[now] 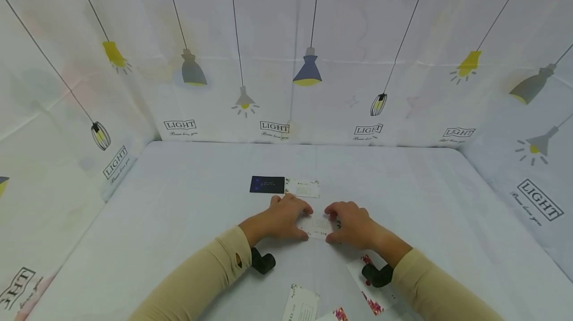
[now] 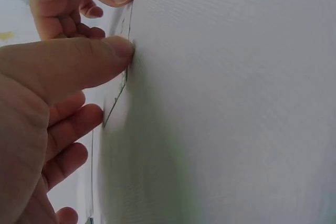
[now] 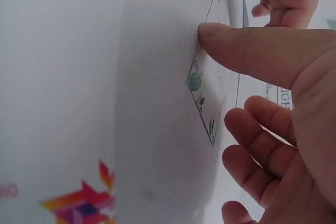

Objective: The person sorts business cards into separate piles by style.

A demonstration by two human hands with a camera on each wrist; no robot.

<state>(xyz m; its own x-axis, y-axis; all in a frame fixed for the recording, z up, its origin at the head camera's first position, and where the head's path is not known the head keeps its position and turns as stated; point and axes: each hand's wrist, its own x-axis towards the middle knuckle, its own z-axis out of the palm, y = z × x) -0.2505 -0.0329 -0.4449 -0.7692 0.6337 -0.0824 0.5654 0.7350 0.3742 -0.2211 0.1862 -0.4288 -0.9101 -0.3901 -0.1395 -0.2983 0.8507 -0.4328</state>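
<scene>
A white card with small print and leafy corners lies flat on the white cloth, between my two hands. My left hand holds its left part, thumb at the near edge and fingers toward the far edge. On the right part my right hand does the same. In the right wrist view, the thumb rests on the near edge, beside the green leaf print of the card. The left wrist view shows the left thumb on that edge too, with the card nearly edge-on.
Just beyond the hands, a dark blue card and a white floral card lie side by side. Nearer me are another floral card and a card with red flowers, partly under my right wrist. A lamp-printed cloth hangs behind.
</scene>
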